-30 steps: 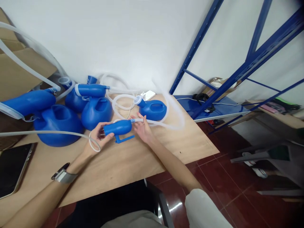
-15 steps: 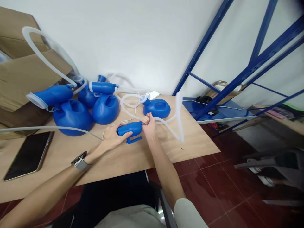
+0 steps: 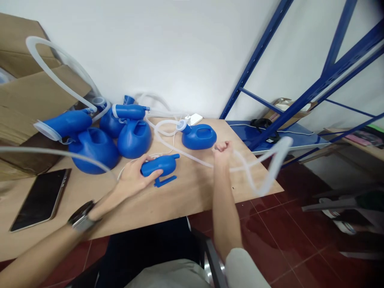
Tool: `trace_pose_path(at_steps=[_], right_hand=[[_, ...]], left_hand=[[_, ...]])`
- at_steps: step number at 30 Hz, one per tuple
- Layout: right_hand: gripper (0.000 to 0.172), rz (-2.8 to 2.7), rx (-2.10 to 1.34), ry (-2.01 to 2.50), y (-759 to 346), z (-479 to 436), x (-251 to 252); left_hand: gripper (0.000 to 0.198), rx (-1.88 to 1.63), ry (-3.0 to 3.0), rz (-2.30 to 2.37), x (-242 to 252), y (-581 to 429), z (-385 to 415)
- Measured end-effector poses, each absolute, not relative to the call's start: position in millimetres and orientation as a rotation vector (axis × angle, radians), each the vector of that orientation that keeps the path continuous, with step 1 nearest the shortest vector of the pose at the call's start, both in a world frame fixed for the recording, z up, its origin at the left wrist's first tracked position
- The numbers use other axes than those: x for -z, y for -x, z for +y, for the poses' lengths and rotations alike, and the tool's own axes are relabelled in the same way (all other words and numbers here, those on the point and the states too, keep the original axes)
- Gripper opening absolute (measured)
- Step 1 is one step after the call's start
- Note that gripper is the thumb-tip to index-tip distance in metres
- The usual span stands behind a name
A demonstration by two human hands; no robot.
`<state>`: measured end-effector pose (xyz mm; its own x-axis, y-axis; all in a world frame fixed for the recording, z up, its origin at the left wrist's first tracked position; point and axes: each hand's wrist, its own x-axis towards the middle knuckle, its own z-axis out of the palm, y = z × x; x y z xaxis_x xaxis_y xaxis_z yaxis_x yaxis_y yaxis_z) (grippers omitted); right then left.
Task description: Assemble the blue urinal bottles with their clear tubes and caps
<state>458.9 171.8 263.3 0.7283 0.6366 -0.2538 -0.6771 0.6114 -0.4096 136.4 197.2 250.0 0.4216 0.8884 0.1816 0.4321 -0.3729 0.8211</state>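
Left grip (image 3: 133,175) curled round blue spouted piece (image 3: 159,165), over counter (image 3: 186,192). Right grip (image 3: 222,151) fisted round clear hose (image 3: 276,160), blurred loop out to its right. Blue jug (image 3: 199,139) just beyond right grip, leftward; more blue jugs (image 3: 134,140) beyond left grip; contents hidden. Cardboard box (image 3: 33,92) farther left of left grip, pale item (image 3: 4,77) in its opening.

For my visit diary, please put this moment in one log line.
left hand: holding blue piece | nozzle: bare | right hand: closed on translucent tube | black-screened device: on table
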Motion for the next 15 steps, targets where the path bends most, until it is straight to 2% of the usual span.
trace_pose_path(at_steps=[6, 9, 15], right_hand=[[0.029, 0.084, -0.833, 0.526, -507, 166, -251], [0.035, 0.025, -0.917, 0.685, -505, 174, -242], [0.027, -0.217, -1.084, 1.114, -497, 170, -230]], left_hand=[[0.076, -0.647, -2.175, 0.891, -208, -148, 206], [0.073, -0.654, -2.153, 0.84, -195, -174, 207], [0.063, -0.699, -2.241, 0.925, -189, -197, 221]])
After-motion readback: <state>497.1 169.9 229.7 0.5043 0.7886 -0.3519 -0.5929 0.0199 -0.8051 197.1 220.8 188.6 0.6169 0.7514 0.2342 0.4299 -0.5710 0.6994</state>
